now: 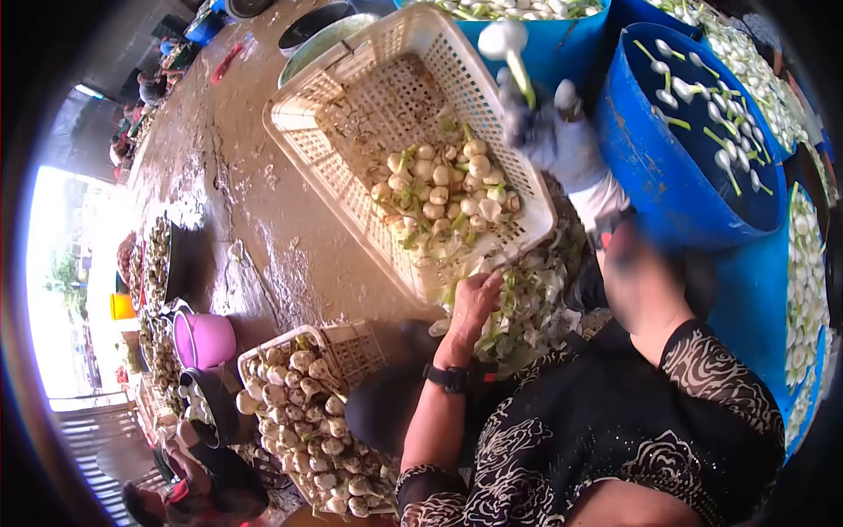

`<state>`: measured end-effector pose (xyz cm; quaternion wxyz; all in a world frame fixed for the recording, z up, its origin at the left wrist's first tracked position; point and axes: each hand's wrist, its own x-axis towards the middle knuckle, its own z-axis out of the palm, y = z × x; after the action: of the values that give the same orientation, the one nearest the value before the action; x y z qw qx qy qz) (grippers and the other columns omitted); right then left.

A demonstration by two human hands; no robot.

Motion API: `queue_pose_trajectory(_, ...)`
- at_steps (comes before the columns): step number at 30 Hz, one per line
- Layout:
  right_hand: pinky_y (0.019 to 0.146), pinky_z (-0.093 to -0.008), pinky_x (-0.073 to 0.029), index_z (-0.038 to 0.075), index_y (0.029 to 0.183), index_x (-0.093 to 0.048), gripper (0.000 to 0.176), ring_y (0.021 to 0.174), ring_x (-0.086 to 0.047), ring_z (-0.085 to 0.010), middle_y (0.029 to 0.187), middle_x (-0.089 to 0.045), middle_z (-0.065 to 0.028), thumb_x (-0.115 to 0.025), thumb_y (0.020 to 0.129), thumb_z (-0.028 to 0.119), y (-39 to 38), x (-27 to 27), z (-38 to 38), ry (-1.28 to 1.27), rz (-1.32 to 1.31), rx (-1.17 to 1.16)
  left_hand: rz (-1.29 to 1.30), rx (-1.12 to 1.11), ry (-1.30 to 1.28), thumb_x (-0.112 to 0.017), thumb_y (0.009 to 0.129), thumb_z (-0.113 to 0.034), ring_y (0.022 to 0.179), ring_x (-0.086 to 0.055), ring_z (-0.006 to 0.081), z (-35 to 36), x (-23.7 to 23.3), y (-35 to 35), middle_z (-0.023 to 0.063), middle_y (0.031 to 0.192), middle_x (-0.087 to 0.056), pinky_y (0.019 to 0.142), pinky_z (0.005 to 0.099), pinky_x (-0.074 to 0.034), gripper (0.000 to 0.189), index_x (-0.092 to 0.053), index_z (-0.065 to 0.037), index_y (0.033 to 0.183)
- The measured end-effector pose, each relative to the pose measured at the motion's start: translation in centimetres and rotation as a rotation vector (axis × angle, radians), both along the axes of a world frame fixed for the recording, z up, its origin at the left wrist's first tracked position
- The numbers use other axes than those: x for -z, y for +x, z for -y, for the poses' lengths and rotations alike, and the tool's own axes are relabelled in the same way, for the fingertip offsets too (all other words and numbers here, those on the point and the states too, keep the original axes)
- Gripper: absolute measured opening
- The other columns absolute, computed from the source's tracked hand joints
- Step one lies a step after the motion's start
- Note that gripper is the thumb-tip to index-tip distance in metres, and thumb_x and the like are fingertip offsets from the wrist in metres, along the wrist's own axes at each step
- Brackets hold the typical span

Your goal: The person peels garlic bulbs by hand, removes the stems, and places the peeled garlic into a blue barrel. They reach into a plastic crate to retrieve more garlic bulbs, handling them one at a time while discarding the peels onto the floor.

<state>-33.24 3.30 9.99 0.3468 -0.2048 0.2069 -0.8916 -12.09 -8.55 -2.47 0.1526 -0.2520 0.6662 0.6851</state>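
My right hand [553, 132], in a pale glove blurred by motion, is raised between the crate and the blue tub. It grips a peeled white onion [503, 40] by its green stalk. My left hand [475, 303], bare with a black watch at the wrist, is closed near the crate's lower edge; whatever its fingers hold, if anything, is hidden. Several unpeeled onions [435, 189] lie in the cream plastic crate [329, 189]. Peelings and green leaves [518, 321] are heaped beside my left hand. Peeled onions float in water in the blue tub [628, 145].
A second crate [356, 347] full of unpeeled onions stands at lower left. Beyond it are a pink bucket [204, 341] and a person [206, 487]. More peeled onions [803, 290] line the right side. The floor [228, 176] looks wet.
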Motion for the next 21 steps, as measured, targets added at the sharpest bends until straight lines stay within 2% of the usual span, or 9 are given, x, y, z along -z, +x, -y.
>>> queue_pose_trajectory(1,0.074,-0.0289,-0.050,0.000,0.113,-0.057,0.044,0.079,-0.061,-0.0135,0.090,-0.065,-0.0056,-0.054,0.092,0.038,-1.5,-1.0,0.8,-0.035,-0.003,0.110,-0.027,0.111,-0.136,-0.058,0.087,-0.030,0.070,-0.060,0.0145,-0.2,-0.2,-0.1,0.0092,0.077,-0.064,0.064,0.0282,-0.051,0.036,-0.066,0.005,0.092)
queue_pose_trajectory(4,0.077,-0.0318,-0.051,0.005,0.102,-0.064,0.035,0.079,-0.062,-0.0157,0.094,-0.067,-0.0052,-0.063,0.086,0.036,-4.5,5.6,4.8,0.816,-0.357,0.228,-0.233,0.229,-0.348,-0.058,0.086,-0.027,0.076,-0.064,0.0224,-0.5,-1.7,-0.1,0.0155,0.083,-0.067,0.072,0.0341,-0.049,0.032,-0.065,0.003,0.096)
queue_pose_trajectory(6,0.073,-0.0355,-0.049,0.005,0.098,-0.063,0.027,0.078,-0.062,-0.0242,0.087,-0.066,-0.0109,-0.068,0.079,0.024,-4.9,14.6,7.4,1.126,-1.183,0.190,-0.284,0.215,-0.369,-0.058,0.087,-0.025,0.082,-0.065,0.0281,-0.6,-3.2,-0.1,0.0196,0.088,-0.067,0.075,0.0354,-0.049,0.030,-0.065,0.002,0.099)
queue_pose_trajectory(7,0.073,-0.0369,-0.048,0.008,0.100,-0.063,0.029,0.081,-0.063,-0.0274,0.088,-0.066,-0.0124,-0.068,0.076,0.023,-3.1,14.9,8.4,1.412,-1.278,-0.102,-0.279,0.202,-0.369,-0.058,0.087,-0.025,0.082,-0.065,0.0281,-0.6,-3.8,-0.3,0.0196,0.088,-0.067,0.075,0.0354,-0.049,0.030,-0.065,0.002,0.099)
queue_pose_trajectory(9,0.074,-0.0382,-0.050,0.009,0.103,-0.062,0.025,0.082,-0.063,-0.0328,0.086,-0.066,-0.0136,-0.061,0.079,0.018,-0.8,20.2,10.0,1.497,-1.522,-0.034,-0.282,0.150,-0.363,-0.058,0.087,-0.024,0.083,-0.065,0.0278,-0.5,-4.4,-0.6,0.0196,0.090,-0.067,0.077,0.0357,-0.049,0.030,-0.064,0.001,0.101)
queue_pose_trajectory(13,0.090,-0.0547,-0.038,0.017,0.104,-0.065,0.023,0.111,-0.053,-0.0284,0.113,-0.060,-0.0070,-0.055,0.082,0.020,2.2,26.4,12.0,1.749,-2.069,-0.047,-0.287,0.117,-0.354,-0.058,0.088,-0.025,0.083,-0.065,0.0268,0.2,-3.9,-0.7,0.0174,0.089,-0.067,0.078,0.0345,-0.049,0.032,-0.063,0.002,0.104)
queue_pose_trajectory(15,0.091,-0.0576,-0.035,0.018,0.102,-0.066,0.022,0.109,-0.054,-0.0275,0.110,-0.060,-0.0078,-0.057,0.082,0.020,2.3,26.6,12.5,1.759,-2.049,-0.176,-0.282,0.096,-0.321,-0.058,0.089,-0.024,0.083,-0.065,0.0238,0.6,-3.9,-0.7,0.0159,0.088,-0.067,0.077,0.0331,-0.049,0.031,-0.063,0.003,0.103)
queue_pose_trajectory(19,0.082,-0.0428,-0.045,0.013,0.094,-0.068,0.017,0.093,-0.061,-0.0242,0.098,-0.065,-0.0077,-0.061,0.080,0.017,1.0,24.8,10.9,1.725,-1.944,-0.198,-0.208,-0.052,-0.126,-0.061,0.089,-0.019,0.083,-0.061,0.0133,1.0,-4.3,-0.9,0.0103,0.088,-0.067,0.076,0.0280,-0.048,0.027,-0.063,0.004,0.102)
queue_pose_trajectory(21,0.074,-0.0335,-0.048,0.010,0.093,-0.068,0.018,0.079,-0.063,-0.0220,0.085,-0.067,-0.0076,-0.065,0.079,0.020,-0.2,24.7,9.1,1.331,-1.067,-0.001,-0.279,-0.365,0.079,-0.067,0.085,-0.016,0.090,-0.058,0.0131,0.8,-2.8,-0.8,0.0085,0.096,-0.064,0.080,0.0271,-0.047,0.031,-0.060,0.003,0.108)
